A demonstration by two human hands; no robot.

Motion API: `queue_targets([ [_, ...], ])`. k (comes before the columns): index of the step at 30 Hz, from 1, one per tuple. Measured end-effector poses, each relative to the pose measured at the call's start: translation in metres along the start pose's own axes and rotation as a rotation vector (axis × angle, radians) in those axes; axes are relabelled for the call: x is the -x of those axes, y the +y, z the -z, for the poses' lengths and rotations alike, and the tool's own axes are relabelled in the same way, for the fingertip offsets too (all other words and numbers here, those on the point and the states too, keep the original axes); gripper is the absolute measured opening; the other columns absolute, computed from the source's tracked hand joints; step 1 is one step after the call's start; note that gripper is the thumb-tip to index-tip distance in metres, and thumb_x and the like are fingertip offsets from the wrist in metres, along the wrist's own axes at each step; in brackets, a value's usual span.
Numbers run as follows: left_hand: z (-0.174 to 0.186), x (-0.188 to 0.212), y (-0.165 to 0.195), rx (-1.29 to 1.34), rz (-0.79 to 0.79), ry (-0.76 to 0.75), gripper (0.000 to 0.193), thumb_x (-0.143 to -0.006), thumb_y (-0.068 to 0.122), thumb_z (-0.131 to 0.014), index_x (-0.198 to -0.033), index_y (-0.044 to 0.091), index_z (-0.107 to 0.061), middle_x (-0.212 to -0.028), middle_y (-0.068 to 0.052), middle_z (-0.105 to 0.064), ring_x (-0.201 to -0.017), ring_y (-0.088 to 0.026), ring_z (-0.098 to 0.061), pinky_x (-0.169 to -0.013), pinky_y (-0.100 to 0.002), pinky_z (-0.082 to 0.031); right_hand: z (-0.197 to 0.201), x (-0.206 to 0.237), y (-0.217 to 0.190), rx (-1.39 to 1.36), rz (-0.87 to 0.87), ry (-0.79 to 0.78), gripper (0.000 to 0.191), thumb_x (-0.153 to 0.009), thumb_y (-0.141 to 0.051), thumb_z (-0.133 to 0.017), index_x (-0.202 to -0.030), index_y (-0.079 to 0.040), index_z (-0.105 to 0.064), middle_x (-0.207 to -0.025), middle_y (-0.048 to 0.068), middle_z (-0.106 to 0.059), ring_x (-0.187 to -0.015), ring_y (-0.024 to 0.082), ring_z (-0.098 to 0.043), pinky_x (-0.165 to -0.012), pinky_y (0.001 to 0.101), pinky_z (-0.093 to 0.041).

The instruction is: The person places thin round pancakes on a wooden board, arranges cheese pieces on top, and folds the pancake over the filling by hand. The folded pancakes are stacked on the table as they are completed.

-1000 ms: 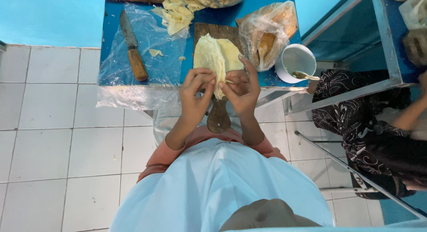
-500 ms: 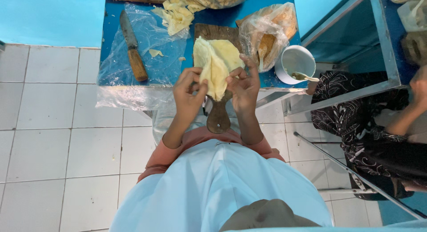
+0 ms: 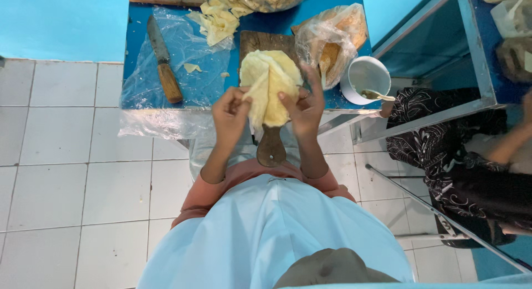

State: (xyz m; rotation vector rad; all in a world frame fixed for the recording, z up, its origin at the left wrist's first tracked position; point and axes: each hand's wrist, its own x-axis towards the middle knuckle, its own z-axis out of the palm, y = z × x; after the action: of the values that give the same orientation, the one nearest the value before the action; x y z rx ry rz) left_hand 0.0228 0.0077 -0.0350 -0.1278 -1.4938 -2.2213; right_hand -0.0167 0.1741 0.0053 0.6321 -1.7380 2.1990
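Both my hands hold up a thin pale-yellow sheet of dough (image 3: 270, 84) above a wooden cutting board (image 3: 265, 44). My left hand (image 3: 230, 111) pinches the sheet's left flap between thumb and fingers. The right edge is gripped by my right hand (image 3: 305, 103). The sheet is folded along its middle and hangs loosely. The board's round handle (image 3: 271, 149) sticks out toward me below the hands.
A wooden-handled knife (image 3: 164, 59) lies on clear plastic (image 3: 183, 62) on the blue table. Cut yellow strips (image 3: 219, 17) are piled at the back. A plastic bag (image 3: 332, 37) and a white bowl with a spoon (image 3: 364, 79) sit to the right. Another person (image 3: 471, 156) sits far right.
The dough sheet lay flat on the board a second ago. My hands have lifted it up and toward me, folding its sides together.
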Motion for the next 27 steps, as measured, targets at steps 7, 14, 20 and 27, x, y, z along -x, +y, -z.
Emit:
queue_targets([
  [7,0.053,-0.01,-0.008,0.36,-0.071,0.148,0.015,-0.101,-0.004,-0.062,-0.086,0.0,-0.059,-0.083,0.002,-0.055,-0.074,-0.003,-0.048,-0.068,-0.021,-0.037,0.013,-0.017,-0.011,-0.453,-0.216,0.059,0.076,-0.092,0.014,-0.07,-0.158,-0.001,-0.036,-0.114,0.022,-0.074,-0.097,0.023,-0.073,-0.083,0.0328,-0.061],
  [14,0.034,-0.006,0.024,0.403,0.167,0.058,0.033,-0.09,0.01,-0.067,-0.122,0.006,-0.059,-0.111,-0.002,-0.07,-0.101,-0.01,-0.069,-0.088,-0.026,-0.056,-0.017,-0.013,-0.012,-0.238,0.051,-0.1,0.067,-0.092,0.015,-0.071,-0.151,-0.001,-0.043,-0.152,0.014,-0.049,-0.134,0.027,-0.064,-0.111,0.041,-0.058],
  [20,0.049,0.002,0.042,0.141,0.142,0.119,0.055,-0.083,-0.004,-0.081,-0.134,-0.006,-0.06,-0.123,-0.013,-0.072,-0.111,-0.02,-0.07,-0.099,-0.033,-0.057,-0.024,-0.016,-0.014,-0.314,-0.105,-0.142,0.072,-0.091,0.013,-0.073,-0.152,-0.003,-0.038,-0.149,0.013,-0.053,-0.128,0.027,-0.065,-0.106,0.0381,-0.057],
  [27,0.103,0.028,0.071,0.184,0.004,0.488,0.053,-0.082,-0.005,-0.081,-0.13,-0.002,-0.058,-0.12,-0.014,-0.069,-0.108,-0.022,-0.07,-0.1,-0.036,-0.058,-0.026,-0.033,-0.008,-0.243,-0.11,0.028,0.069,-0.094,0.014,-0.072,-0.155,0.002,-0.043,-0.141,0.019,-0.061,-0.122,0.026,-0.067,-0.103,0.0359,-0.056],
])
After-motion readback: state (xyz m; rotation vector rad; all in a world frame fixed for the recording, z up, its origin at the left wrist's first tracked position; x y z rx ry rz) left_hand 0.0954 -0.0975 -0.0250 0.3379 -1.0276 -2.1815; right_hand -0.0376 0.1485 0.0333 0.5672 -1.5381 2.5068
